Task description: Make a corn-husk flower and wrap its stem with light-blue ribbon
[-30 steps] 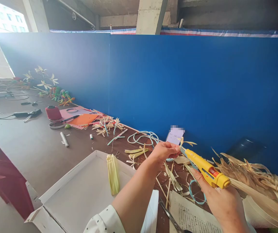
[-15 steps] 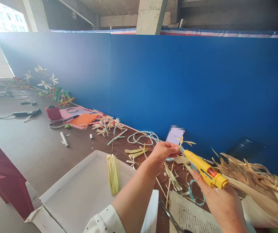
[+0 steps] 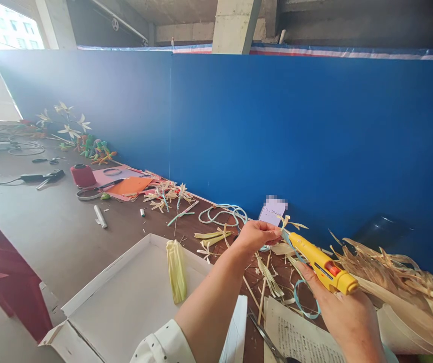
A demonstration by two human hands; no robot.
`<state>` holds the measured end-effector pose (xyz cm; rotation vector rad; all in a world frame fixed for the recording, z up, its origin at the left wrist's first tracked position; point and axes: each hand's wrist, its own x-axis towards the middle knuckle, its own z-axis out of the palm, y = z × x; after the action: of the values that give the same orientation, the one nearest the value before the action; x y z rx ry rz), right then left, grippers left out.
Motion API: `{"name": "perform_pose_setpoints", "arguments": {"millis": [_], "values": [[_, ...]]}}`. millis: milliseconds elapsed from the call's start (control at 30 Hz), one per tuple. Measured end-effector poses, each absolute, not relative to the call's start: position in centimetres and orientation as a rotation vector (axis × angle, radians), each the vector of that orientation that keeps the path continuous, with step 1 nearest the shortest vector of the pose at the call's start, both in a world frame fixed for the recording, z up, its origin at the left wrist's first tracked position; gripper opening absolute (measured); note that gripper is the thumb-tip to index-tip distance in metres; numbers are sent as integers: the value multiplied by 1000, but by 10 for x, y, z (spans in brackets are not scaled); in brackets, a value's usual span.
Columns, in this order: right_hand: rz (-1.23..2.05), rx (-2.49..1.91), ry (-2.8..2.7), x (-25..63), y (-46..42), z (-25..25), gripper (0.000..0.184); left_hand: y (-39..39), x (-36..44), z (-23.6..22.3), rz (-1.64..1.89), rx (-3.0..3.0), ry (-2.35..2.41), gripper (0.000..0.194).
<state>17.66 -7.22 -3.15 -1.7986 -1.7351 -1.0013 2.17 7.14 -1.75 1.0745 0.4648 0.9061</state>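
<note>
My left hand (image 3: 256,234) pinches the base of a small pale husk flower (image 3: 291,223) between thumb and fingertips. A yellow hot glue gun (image 3: 316,254) is gripped in my right hand (image 3: 347,312), its nozzle close beside the flower's base. Whether nozzle and flower touch, I cannot tell. From the flower a light blue strip (image 3: 295,248) runs down along the gun, and a blue loop (image 3: 307,300) hangs beneath. Scissors (image 3: 267,335) and a printed sheet (image 3: 299,330) lie below my hands.
A white box lid (image 3: 106,287) with a green husk bundle (image 3: 176,272) sits left of my forearm. Dry husks (image 3: 397,272) pile up at right near a pale bowl (image 3: 405,327). A phone (image 3: 272,209) leans on the blue partition (image 3: 314,126). Red thread (image 3: 82,175) stands farther left.
The glue gun has shifted slightly right, and more of the blue strip shows beside its nozzle. The flower has turned a little in my left hand, which stays in place.
</note>
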Motion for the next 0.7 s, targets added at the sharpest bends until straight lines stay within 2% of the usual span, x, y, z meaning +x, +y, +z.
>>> {"name": "perform_pose_setpoints", "arguments": {"millis": [100, 467, 700], "values": [[-1003, -1761, -1727, 177, -72, -31, 27, 71, 21, -16, 906, 1089, 474, 35], [-1106, -1677, -1773, 169, -72, -26, 42, 68, 21, -11, 915, 1090, 531, 24], [-967, -1726, -1649, 162, -71, -22, 51, 68, 21, -11, 934, 1097, 557, 16]]}}
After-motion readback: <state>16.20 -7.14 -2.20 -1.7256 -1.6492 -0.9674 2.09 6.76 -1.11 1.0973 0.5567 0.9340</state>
